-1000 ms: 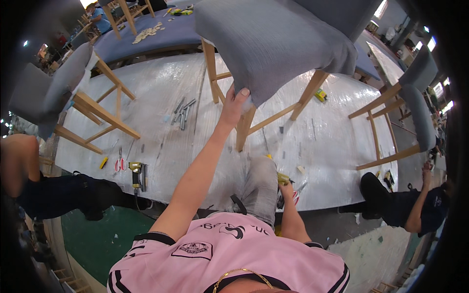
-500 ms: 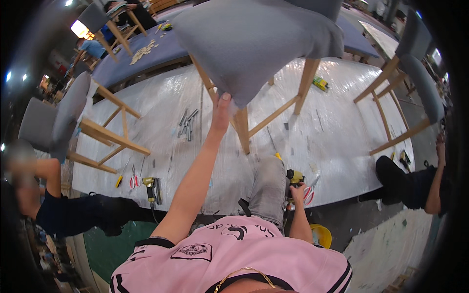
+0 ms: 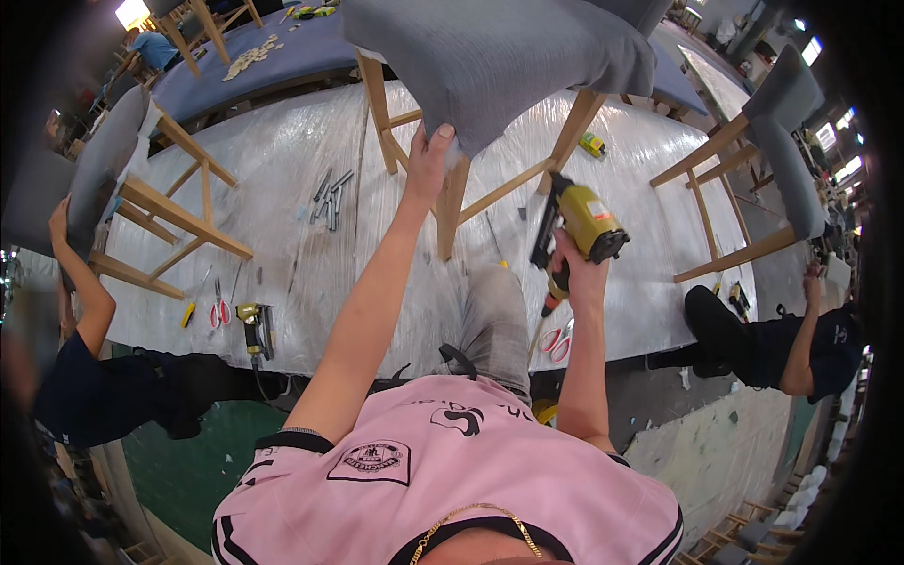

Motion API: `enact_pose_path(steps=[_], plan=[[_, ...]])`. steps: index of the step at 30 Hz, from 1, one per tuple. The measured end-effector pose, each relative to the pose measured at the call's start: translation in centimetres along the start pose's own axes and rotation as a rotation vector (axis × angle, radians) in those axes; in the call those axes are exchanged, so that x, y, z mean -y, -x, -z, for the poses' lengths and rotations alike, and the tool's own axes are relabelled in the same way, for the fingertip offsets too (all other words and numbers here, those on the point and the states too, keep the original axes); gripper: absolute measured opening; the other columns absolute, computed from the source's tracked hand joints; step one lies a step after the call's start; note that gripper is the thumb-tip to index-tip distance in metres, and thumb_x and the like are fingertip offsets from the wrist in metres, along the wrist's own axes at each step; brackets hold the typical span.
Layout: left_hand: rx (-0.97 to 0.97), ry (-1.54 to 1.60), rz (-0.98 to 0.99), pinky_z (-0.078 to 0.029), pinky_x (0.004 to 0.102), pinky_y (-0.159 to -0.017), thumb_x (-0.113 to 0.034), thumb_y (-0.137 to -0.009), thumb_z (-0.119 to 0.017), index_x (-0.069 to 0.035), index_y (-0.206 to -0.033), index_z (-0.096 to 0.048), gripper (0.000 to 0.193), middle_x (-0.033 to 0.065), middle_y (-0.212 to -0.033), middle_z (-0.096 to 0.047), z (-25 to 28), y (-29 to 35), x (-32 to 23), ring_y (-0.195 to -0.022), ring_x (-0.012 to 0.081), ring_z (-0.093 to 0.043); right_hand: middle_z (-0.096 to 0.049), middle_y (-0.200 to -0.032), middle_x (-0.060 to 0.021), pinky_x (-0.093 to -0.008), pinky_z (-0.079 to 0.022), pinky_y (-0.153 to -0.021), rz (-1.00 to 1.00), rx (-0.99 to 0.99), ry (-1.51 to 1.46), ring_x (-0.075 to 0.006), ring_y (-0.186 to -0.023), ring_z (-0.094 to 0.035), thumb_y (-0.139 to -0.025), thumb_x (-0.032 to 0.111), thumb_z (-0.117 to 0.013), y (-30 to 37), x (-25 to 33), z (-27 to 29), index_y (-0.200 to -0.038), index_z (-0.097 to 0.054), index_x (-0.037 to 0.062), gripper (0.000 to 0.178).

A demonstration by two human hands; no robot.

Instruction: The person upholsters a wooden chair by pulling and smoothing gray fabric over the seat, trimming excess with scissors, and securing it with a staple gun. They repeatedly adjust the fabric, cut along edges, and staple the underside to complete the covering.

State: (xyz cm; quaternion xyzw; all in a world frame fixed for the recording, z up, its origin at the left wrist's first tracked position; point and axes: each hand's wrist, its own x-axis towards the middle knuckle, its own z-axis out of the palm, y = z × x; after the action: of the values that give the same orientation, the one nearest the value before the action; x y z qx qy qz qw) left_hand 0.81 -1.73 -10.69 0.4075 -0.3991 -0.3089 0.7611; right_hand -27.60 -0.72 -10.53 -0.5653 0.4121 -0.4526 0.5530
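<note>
A chair with a grey upholstered seat [image 3: 499,66] and pale wooden legs [image 3: 450,212] stands in front of me, with loose cloth draping over the seat edge. My left hand [image 3: 429,168] grips the grey fabric at the near corner, thumb on the outside, just above a leg; its other fingers are mostly hidden. In my right hand [image 3: 579,268] is a yellow-and-black pneumatic staple gun [image 3: 589,221], held up by its handle to the right of the chair's near leg. Its nose points toward the chair.
The plastic-wrapped table [image 3: 282,226] carries metal staple strips [image 3: 331,200], red-handled scissors [image 3: 557,341], another pair of scissors [image 3: 219,309] and a second staple gun [image 3: 252,331]. Chairs stand left [image 3: 174,212] and right [image 3: 720,231], with a co-worker at each side. A blue-covered table [image 3: 282,66] lies beyond.
My right hand has lifted the staple gun from the table's near edge up toward the chair. My left hand keeps its hold on the fabric corner. The whole view has shifted slightly.
</note>
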Motion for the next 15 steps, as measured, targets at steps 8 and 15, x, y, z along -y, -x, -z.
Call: enact_pose_path(steps=[8,15], plan=[[0.038,-0.027,-0.04,-0.041,0.0323,-0.107,-0.041,-0.1,-0.063,0.002,-0.14,-0.053,0.06,0.0098,-0.134,-0.06,0.8,-0.7,0.6,-0.12,0.0181,-0.056,-0.064,-0.075,0.0004,-0.0253,-0.044,-0.055,0.107,0.194,-0.092,-0.0067,-0.06,-0.056,-0.09,0.015,-0.079,-1.9,7.4,-7.8,-0.1,-0.07,0.0009,0.02],[-0.044,-0.229,-0.027,-0.041,0.0362,-0.108,-0.03,-0.106,-0.054,0.0,-0.139,-0.055,0.044,0.0115,-0.131,-0.06,0.5,-1.0,5.5,-0.122,0.021,-0.054,-0.074,-0.106,-0.0106,-0.0327,-0.054,-0.084,0.169,0.175,-0.022,-0.0177,-0.095,-0.07,-0.086,0.025,-0.08,-3.0,5.9,-7.9,-0.118,-0.069,-0.0033,0.044]])
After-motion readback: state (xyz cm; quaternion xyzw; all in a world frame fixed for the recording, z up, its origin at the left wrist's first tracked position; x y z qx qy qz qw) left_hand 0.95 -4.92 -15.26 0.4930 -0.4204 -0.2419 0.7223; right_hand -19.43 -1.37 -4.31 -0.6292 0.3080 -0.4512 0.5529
